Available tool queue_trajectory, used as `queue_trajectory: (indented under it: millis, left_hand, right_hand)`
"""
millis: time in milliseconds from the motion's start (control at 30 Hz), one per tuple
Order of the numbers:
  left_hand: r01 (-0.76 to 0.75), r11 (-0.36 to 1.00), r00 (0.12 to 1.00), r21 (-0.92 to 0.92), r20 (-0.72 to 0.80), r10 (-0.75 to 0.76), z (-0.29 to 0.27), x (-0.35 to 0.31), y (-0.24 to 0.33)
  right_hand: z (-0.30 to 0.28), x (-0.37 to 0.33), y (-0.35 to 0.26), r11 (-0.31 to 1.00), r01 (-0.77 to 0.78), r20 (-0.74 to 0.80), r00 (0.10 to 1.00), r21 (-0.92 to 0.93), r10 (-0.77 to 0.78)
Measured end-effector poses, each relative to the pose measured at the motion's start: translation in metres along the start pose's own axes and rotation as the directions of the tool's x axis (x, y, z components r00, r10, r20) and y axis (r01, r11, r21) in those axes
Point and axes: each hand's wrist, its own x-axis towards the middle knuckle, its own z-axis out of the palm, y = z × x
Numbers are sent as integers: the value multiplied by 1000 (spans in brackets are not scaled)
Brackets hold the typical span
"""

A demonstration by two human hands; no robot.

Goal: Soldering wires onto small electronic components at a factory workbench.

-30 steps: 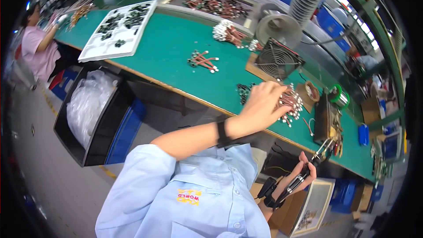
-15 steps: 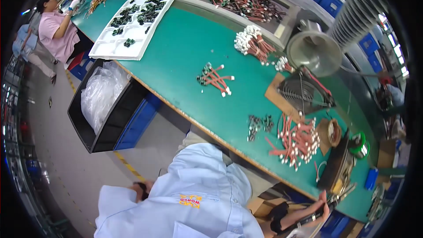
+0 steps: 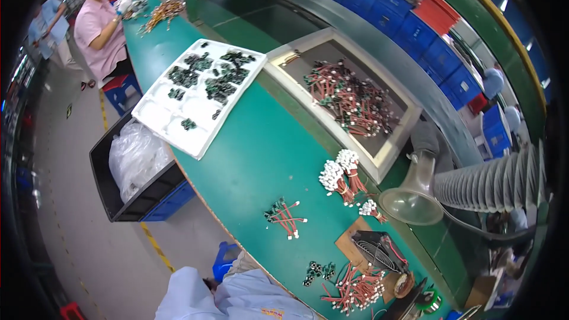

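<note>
Only a sliver of my left hand shows beside the light blue shirt, below the table edge. Its fingers are hidden. My right hand is out of the picture. On the green table in front of me lies a small bunch of red-brown wires with white connectors and green circuit boards. Nearer to me are a loose group of small dark green boards and a pile of red-brown wires with white connectors. Further right sit tied wire bundles with white ends.
A white compartment tray holds green boards. Behind it, a framed recess contains many wired boards. A funnel-shaped fume hood, small fan and solder reel stand right. A black bin holds clear plastic. A co-worker sits far left.
The view has swung up and toward the far side, so the table items appear lower. My right hand and the tool it held have left the picture. The table items look unmoved.
</note>
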Motion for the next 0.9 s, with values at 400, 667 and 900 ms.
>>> queue_trajectory:
  millis: [400, 667, 900]
  left_hand:
    - [226, 867, 974, -444, 89, -208, 19, -8, -77]
    - [-102, 644, 984, -758, -173, -48, 59, 25, -89]
    - [44, 979, 857, 199, -510, 66, 42, 9, -74]
  right_hand:
    - [73, -94, -20, 876, -115, 3, 992, 469, 129]
    - [64, -99, -63, 728, -111, -4, 988, 677, 154]
    - [40, -95, -66, 677, -64, -23, 993, 733, 119]
